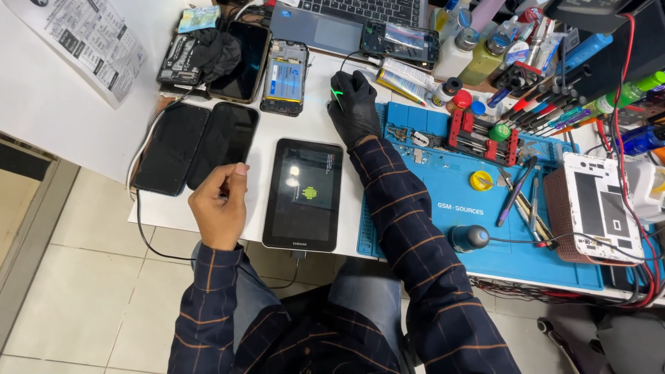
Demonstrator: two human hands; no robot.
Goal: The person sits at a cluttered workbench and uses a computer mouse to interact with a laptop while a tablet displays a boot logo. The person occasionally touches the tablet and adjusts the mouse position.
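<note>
Two hands busy: gloved right hand (353, 104) clamped over mouse (337, 97), left hand (220, 208) loosely curled, empty, beside booting tablet (303, 194).

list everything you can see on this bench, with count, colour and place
tablet: 1, black, screen lit, bench front centre, cable at its lower edge
dark phones: 2, black, side by side left of the tablet
opened phones: several, black, back left
laptop: 1, grey, back centre
mouse: 1, black with green light, under the right hand
work mat: 1, blue, right of the tablet
red clamp: 1, on the mat's back edge
yellow disc: 1, on the mat
screwdrivers: many, mixed colours, back right
bottles: several, back right
white back cover: 1, far right
left hand: bare, loosely closed, at the bench front edge
right hand: black glove, on the mouse
</note>
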